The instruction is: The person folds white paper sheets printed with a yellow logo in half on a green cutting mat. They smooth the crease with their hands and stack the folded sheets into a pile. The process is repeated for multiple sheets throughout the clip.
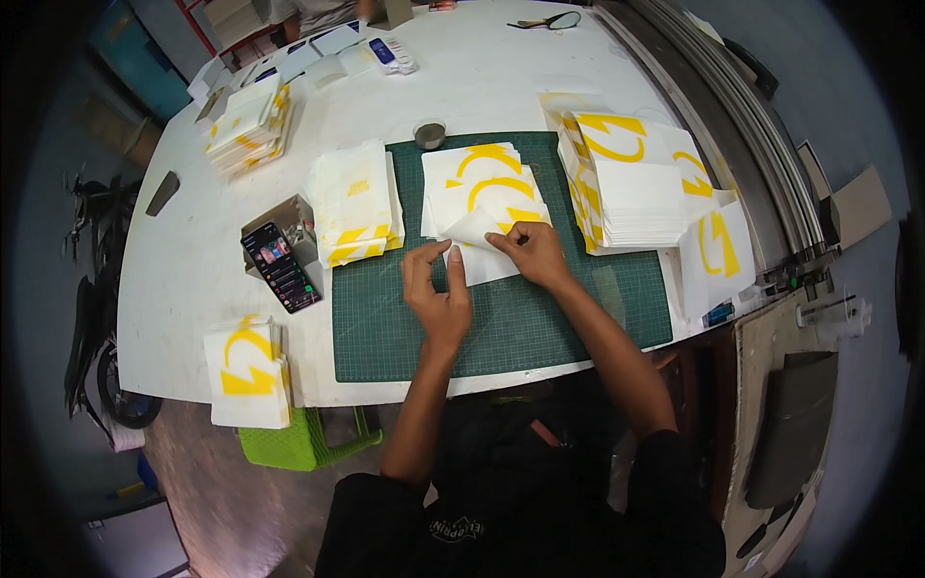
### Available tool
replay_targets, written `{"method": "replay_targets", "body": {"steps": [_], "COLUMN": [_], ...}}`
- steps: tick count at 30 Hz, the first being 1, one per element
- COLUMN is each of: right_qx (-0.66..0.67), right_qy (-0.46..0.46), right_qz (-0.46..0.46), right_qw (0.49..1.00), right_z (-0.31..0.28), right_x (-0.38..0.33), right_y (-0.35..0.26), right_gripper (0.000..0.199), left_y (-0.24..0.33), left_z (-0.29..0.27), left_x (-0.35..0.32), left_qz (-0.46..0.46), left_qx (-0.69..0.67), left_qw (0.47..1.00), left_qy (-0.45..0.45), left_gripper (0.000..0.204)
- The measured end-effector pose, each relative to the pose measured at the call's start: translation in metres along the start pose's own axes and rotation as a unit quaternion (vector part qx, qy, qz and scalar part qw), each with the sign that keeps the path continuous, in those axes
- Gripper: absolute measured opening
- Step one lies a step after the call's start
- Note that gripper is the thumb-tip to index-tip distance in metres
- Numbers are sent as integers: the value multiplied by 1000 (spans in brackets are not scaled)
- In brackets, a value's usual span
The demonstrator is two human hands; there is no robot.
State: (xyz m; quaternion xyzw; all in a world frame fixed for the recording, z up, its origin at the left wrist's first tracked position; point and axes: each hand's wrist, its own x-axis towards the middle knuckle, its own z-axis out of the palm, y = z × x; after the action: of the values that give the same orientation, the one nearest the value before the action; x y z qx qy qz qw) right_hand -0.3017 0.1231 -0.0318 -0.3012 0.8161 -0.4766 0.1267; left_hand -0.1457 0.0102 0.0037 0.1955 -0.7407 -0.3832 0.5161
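Pinching grip noted: our left hand [438, 289] presses the white sheet [474, 231] flat on the green cutting mat [501, 328], while our right hand [532, 252] nips its lifted corner. Uneven pull risks tearing or creasing it.

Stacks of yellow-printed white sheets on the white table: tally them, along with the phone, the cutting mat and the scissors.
Stacks of yellow-printed white sheets: 5
Phone: 1
Green cutting mat: 1
Scissors: 1
Total: 8
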Motion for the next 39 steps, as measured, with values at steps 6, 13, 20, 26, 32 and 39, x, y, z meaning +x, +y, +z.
{"method": "replay_targets", "body": {"steps": [6,13,20,26,32,39], "right_qx": [75,-64,50,383,339,373], "right_qy": [37,220,303,187,150,93], "right_qz": [-78,-214,-210,-19,60,48], "right_qw": [993,950,928,904,927,922], "right_z": [-9,-73,-112,-113,-74,-60], "right_x": [22,50,12,-68,-98,-111], "right_y": [21,-58,-99,-76,-18,8], "right_gripper": [33,18,19,19,16,18], "left_y": [-19,-35,-31,-22,18,4], "left_z": [24,52,59,37,-12,-30], "left_x": [-16,-17,-3,5,0,-20], "left_qz": [76,111,80,-343,-341,-363], "left_qx": [64,229,205,-472,-293,-233], "left_qw": [966,921,929,786,832,867], "left_qy": [-239,-295,-297,-205,-325,-250], "left_gripper": [15,39,40,63,42,30]}}
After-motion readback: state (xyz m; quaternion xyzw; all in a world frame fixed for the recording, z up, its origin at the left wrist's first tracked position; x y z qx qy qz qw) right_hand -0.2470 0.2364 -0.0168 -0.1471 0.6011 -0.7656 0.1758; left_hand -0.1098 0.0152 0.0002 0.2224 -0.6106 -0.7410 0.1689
